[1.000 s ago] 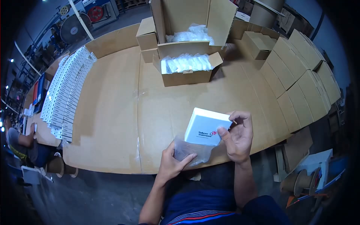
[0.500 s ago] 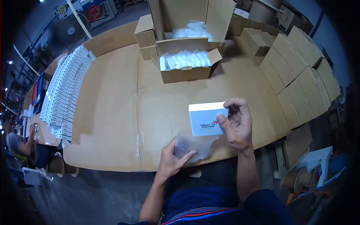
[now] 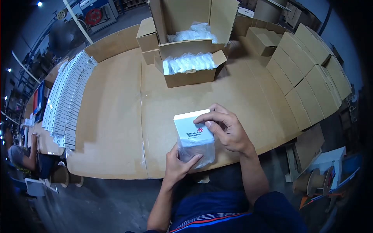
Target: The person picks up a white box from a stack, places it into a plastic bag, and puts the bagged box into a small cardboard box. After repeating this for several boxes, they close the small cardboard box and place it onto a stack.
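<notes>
A small white box [image 3: 191, 126] printed "Telkom Indonesia" stands partly inside a clear plastic bag [image 3: 200, 152], its upper part sticking out. My left hand [image 3: 178, 164] is closed around the lower left of the bag, thumb across its front. At the box's upper right, my right hand [image 3: 229, 130] grips its edge, with fingers and thumb on the printed face. Beyond them sits an open cardboard carton [image 3: 190, 79] holding a row of plastic-wrapped items [image 3: 190, 62].
Long stacks of white boxes [image 3: 70, 97] line the left side. Closed brown cartons [image 3: 307, 77] are piled at the right. A larger open carton [image 3: 223, 19] stands at the back. Another person [image 3: 24, 155] sits at far left, beside the cardboard-covered table [image 3: 112, 128].
My right hand has brought the white box left and down, and its lower part is now inside the bag. The left hand has stayed nearly in place, holding the bag.
</notes>
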Demonstrator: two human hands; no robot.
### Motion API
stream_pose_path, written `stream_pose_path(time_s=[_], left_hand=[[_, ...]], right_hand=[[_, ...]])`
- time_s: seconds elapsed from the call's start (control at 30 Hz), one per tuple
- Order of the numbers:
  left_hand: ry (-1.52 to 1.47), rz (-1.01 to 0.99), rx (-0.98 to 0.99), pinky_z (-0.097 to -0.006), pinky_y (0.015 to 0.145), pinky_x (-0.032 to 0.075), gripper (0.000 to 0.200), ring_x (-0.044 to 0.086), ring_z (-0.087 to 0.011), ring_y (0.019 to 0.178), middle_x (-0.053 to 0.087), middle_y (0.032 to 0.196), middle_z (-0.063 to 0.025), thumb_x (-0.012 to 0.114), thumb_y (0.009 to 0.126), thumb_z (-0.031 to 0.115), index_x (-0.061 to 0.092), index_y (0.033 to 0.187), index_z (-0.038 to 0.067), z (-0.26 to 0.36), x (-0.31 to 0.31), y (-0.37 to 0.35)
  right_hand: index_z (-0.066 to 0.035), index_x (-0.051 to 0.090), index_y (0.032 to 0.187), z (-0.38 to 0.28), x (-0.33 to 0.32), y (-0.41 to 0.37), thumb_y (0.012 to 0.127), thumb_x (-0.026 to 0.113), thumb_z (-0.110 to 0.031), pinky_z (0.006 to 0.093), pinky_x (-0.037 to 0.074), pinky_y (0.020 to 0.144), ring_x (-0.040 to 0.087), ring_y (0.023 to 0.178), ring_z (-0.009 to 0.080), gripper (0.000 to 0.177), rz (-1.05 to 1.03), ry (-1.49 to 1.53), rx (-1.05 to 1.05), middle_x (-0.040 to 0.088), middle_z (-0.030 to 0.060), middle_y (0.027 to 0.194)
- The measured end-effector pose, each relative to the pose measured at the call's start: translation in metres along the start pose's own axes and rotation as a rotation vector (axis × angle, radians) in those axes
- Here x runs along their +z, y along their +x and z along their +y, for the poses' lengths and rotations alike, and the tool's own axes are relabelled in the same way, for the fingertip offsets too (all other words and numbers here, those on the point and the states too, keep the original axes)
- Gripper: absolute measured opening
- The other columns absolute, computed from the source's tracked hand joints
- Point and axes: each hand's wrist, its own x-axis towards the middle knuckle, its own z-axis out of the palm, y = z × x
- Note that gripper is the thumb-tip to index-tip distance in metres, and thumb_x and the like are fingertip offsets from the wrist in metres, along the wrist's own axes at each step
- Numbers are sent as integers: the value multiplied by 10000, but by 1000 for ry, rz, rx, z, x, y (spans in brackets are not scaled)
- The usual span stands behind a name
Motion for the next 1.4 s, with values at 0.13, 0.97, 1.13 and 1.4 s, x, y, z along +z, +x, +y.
stream_pose_path(time_s=[0.13,0.97,1.13,1.4], left_hand=[[-52,-28,-35,-334,949,545,539,680,-183,1073,712,1162,-123,863,824,63,598,1278,-57,0,-3,1],[-228,119,9,-312,934,522,452,639,-133,1050,703,1127,-87,416,1135,337,641,1220,-45,-40,-14,7],[-203,101,47,-325,998,483,475,622,-165,1122,691,1223,-118,396,1141,309,598,1349,-67,-30,-17,10],[-207,57,134,-381,1135,407,599,588,-237,1266,650,1343,-172,365,1139,370,364,1555,-60,-2,-8,18]], right_hand=[[-31,761,1126,12,1,-7,972,590,-37,324,504,890,624,935,190,230,1,68,48,645,95,984],[51,656,1117,76,38,-67,986,674,9,246,530,922,638,1019,97,139,294,674,316,688,76,1101],[34,640,1116,75,34,-65,1008,630,18,266,509,961,626,1086,118,110,254,616,182,672,102,1192],[8,598,1160,69,32,-57,1019,602,2,343,447,1074,575,1226,179,142,192,640,78,639,185,1307]])
